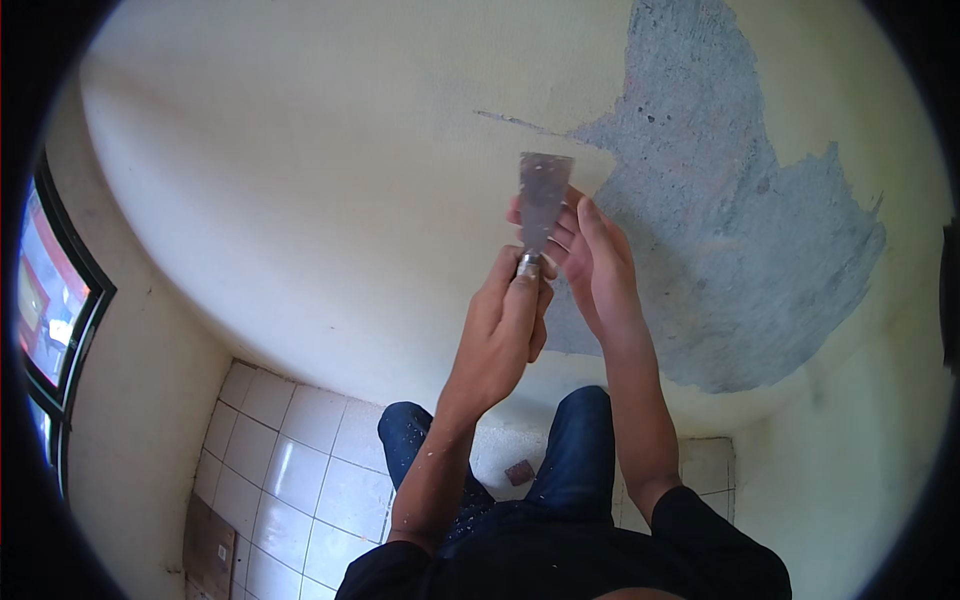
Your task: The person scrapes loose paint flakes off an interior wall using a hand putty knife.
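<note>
My left hand [501, 319] grips the handle of a paint scraper [546, 187], its thumb lying along the handle near the metal ferrule. The flat, worn blade points up and carries pale specks. My right hand [606, 259] is just behind and to the right of the blade, palm turned toward it and fingers spread. Whether its fingers touch the blade cannot be told. Beyond both hands stands a cream-painted wall [337, 195]. A large bare grey patch [697, 225] with ragged paint edges spreads on its right part, and a thin scratch [517, 121] runs left from it.
Pale chips dot the jeans [577, 450] and the tiled floor [289, 457]. A small reddish-brown piece [519, 472] lies between the knees. At lower left is a brown board [210, 544] bearing a small label. A dark-framed window [75, 337] is in the left side wall.
</note>
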Tool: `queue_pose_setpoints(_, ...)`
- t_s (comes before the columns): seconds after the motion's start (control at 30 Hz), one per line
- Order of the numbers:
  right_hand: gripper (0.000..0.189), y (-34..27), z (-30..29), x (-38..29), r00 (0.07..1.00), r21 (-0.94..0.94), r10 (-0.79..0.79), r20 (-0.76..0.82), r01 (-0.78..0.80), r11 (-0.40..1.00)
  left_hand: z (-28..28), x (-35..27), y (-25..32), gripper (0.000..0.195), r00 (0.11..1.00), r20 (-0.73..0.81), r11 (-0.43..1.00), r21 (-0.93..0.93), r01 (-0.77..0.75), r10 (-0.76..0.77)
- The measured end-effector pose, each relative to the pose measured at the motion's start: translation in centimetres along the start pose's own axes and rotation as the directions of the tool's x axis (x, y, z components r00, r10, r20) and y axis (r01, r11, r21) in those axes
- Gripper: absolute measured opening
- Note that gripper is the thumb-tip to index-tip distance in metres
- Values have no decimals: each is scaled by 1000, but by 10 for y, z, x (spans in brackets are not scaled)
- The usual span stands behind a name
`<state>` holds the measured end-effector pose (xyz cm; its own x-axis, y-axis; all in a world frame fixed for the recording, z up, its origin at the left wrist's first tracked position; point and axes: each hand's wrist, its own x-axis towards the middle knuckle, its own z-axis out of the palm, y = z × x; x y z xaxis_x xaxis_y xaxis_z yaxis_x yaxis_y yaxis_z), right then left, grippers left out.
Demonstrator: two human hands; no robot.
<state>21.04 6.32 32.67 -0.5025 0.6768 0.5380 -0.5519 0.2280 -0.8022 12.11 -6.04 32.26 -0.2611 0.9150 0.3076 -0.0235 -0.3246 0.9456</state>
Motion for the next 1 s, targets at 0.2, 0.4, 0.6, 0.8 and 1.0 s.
queue_pose_setpoints(0.2,50,-10,33,19,994,98,79,-79,-71,993,15,14,-11,27,989,-93,993,56,-106,111)
queue_pose_setpoints(0.4,47,3,29,37,986,181,69,-151,-41,983,15,31,-18,29,967,-147,969,170,-180,206)
queue_pose_setpoints(0.6,48,7,25,45,981,173,90,-172,-60,983,18,38,-24,29,953,-184,960,191,-204,239)
queue_pose_setpoints(0.8,47,5,25,47,986,139,73,-150,-52,989,19,39,-25,29,956,-187,968,155,-197,225)
queue_pose_setpoints(1.0,48,4,26,49,986,110,55,-158,-38,993,17,42,-21,29,959,-175,967,159,-197,224)
